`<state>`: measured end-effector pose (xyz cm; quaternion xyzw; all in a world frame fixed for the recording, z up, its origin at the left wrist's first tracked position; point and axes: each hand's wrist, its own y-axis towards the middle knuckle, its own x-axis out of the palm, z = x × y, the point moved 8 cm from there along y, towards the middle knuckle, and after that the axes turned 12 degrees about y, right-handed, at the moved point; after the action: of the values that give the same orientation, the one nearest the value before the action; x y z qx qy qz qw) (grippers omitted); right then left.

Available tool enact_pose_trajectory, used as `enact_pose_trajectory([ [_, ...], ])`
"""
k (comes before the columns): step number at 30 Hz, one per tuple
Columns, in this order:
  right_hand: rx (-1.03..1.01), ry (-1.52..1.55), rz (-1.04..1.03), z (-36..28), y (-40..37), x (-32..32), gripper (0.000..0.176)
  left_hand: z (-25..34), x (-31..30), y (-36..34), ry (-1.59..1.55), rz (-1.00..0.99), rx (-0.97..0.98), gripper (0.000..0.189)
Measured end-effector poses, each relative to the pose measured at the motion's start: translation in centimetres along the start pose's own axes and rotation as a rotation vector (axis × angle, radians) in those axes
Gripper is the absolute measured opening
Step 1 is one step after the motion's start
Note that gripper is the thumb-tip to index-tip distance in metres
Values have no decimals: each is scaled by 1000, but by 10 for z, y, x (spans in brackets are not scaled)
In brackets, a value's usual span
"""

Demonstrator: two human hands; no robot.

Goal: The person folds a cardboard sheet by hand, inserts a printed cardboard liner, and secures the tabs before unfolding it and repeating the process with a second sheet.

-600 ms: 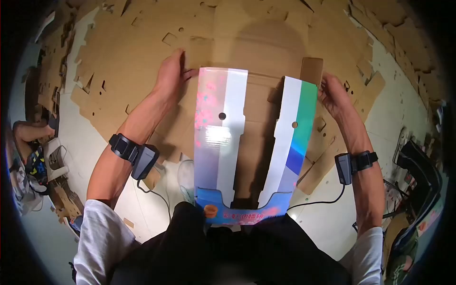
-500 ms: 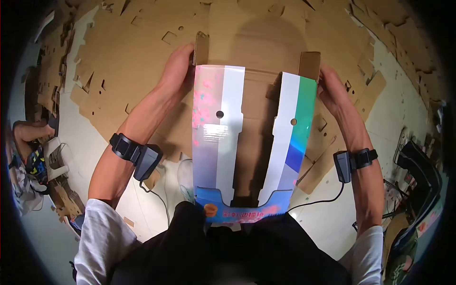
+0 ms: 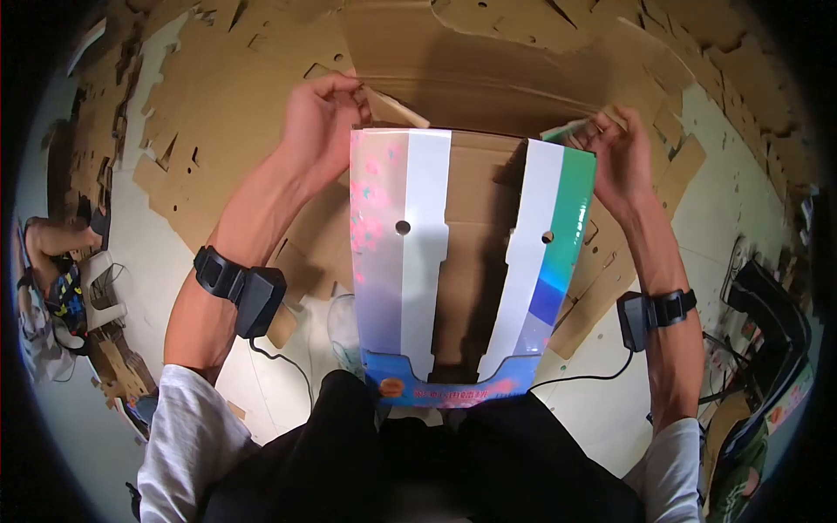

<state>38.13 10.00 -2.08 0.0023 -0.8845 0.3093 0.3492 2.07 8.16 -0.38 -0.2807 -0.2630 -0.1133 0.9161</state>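
A printed cardboard box [image 3: 379, 288] with pink, blue and green panels stands in front of my legs, its long middle opening showing bare brown cardboard inside. At its far left corner my left hand [image 3: 324, 122] has its fingers curled against a small brown flap [image 3: 397, 109], which is folded inward. My right hand [image 3: 621, 157] is closed at the far right corner, fingertips on a green-edged flap [image 3: 562, 131]. Beyond both flaps rises a wide brown end panel [image 3: 488, 65]. The lower parts of some fingers are hidden behind the flaps.
Flattened cardboard sheets [image 3: 218, 131] cover much of the pale floor [image 3: 139, 261]. Black devices with cables are strapped to both forearms. At the left edge another person's leg [image 3: 61, 240] shows. A dark curved object [image 3: 772, 305] stands at the right.
The far end panel has come up from lying flat. Both small corner flaps have turned inward, and my hands have shifted with them to the box's far corners.
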Motion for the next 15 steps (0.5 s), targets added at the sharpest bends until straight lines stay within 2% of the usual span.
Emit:
enact_pose_trajectory([
  [1, 53, 54, -37, 1, -7, -2, 20, 3, 12, -7, -103, -148, -24, 16],
  [3, 128, 26, -54, 5, -14, -10, 21, -1, 18, -15, -80, -102, -57, 12],
  [5, 150, -133, -35, 7, -18, -18, 21, 1, 26, -28, 192, 278, -58, 17],
  [6, 117, -406, -299, 0, -37, 38, 17, -3, 27, -19, 302, -231, 16, 15],
  [7, 216, -472, -131, 0, -41, 34, 15, -5, 31, -24, 511, -141, -118, 19],
  [9, 189, -438, -20, 7, -49, 33, 18, -14, 42, -36, 496, -83, -162, 20],
  [12, 166, -362, 114, 18, -52, 26, 23, -24, 47, -38, 474, 59, -81, 22],
  [15, 75, -489, 223, 23, -56, 26, 26, -28, 53, -38, 590, 208, 35, 27],
])
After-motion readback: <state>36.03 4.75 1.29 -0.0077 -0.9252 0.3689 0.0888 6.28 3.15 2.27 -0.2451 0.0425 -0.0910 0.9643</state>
